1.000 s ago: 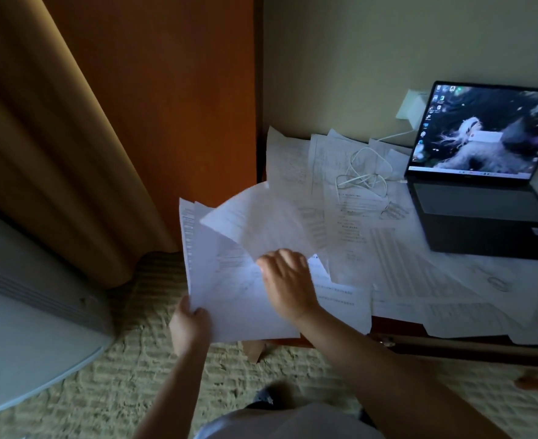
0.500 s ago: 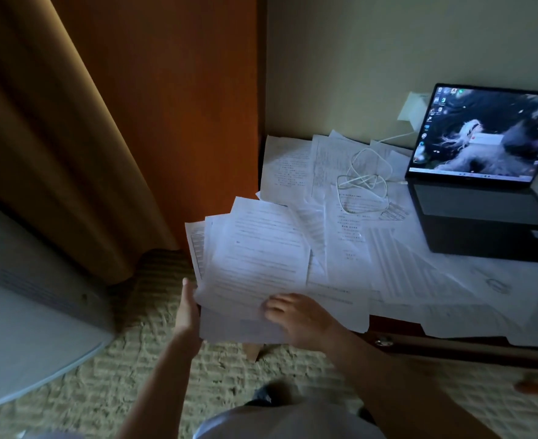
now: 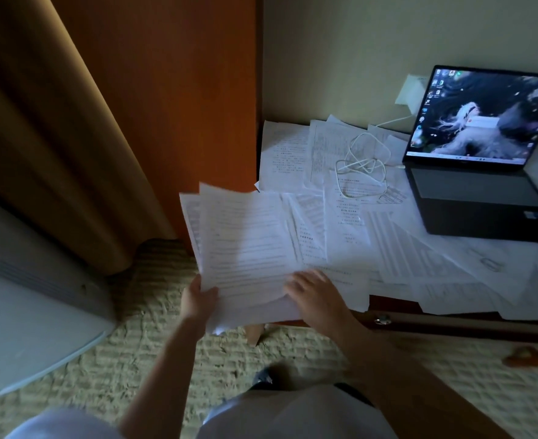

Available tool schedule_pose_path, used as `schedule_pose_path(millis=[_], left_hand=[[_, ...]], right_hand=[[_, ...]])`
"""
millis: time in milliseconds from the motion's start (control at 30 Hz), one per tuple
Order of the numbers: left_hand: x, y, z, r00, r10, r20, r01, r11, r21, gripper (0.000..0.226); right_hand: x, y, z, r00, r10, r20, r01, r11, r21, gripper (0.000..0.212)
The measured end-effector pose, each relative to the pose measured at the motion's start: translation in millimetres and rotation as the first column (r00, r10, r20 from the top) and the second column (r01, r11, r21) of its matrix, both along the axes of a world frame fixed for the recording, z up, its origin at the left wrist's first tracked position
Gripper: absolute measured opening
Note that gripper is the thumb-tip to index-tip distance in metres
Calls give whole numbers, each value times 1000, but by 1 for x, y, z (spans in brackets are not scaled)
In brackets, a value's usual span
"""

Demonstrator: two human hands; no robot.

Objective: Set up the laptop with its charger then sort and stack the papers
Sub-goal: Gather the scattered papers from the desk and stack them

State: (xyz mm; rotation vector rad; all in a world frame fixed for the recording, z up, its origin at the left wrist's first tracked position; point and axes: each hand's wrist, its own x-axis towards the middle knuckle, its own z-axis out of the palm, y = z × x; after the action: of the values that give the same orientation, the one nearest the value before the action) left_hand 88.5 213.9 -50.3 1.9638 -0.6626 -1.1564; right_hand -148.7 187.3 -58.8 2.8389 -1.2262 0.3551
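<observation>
Since half a second ago the sheaf of papers has moved a little up and left, and its sheets now lie more squarely over each other. The left hand has changed from an open palm against the edge to a grip: its thumb lies on top of the lower left corner, and the other fingers are hidden under the sheets. The right hand rests flat on the lower right part of the sheaf, fingers almost straight and a little spread, holding nothing.

The sheaf hangs partly beyond the front left corner of the desk, above the carpet. Loose papers cover the desk up to the open laptop at the right, whose screen is lit. The white charger cable lies coiled on the papers, just left of the laptop. Left of the desk stand a wooden panel and a curtain.
</observation>
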Motion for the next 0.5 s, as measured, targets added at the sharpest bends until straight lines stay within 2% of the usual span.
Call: schedule_pose_path(millis=[33,67,100,167,233,333,500], left_hand=[[0,3,2,995,61,74,-59,998,-30,27],[0,8,4,985,123,125,-116,991,-67,28],[2,13,6,972,174,156,-159,982,-106,29],[6,23,9,953,234,190,-208,967,-149,29],[11,33,10,937,285,204,-251,952,-174,28],[15,48,10,926,310,214,-283,948,-148,27],[13,70,12,945,248,213,-229,967,-113,24]], right_hand=[[3,1,2,981,-186,57,182,980,79,28],[4,1,4,938,-344,48,330,926,183,30],[4,0,5,899,-438,-26,427,859,282,40],[-3,-1,3,886,-410,-217,464,807,367,63],[-8,-2,6,894,-316,-317,423,826,371,69],[-17,-6,11,914,-258,-312,367,853,370,63],[-31,-18,23,936,-227,-269,335,809,483,54]])
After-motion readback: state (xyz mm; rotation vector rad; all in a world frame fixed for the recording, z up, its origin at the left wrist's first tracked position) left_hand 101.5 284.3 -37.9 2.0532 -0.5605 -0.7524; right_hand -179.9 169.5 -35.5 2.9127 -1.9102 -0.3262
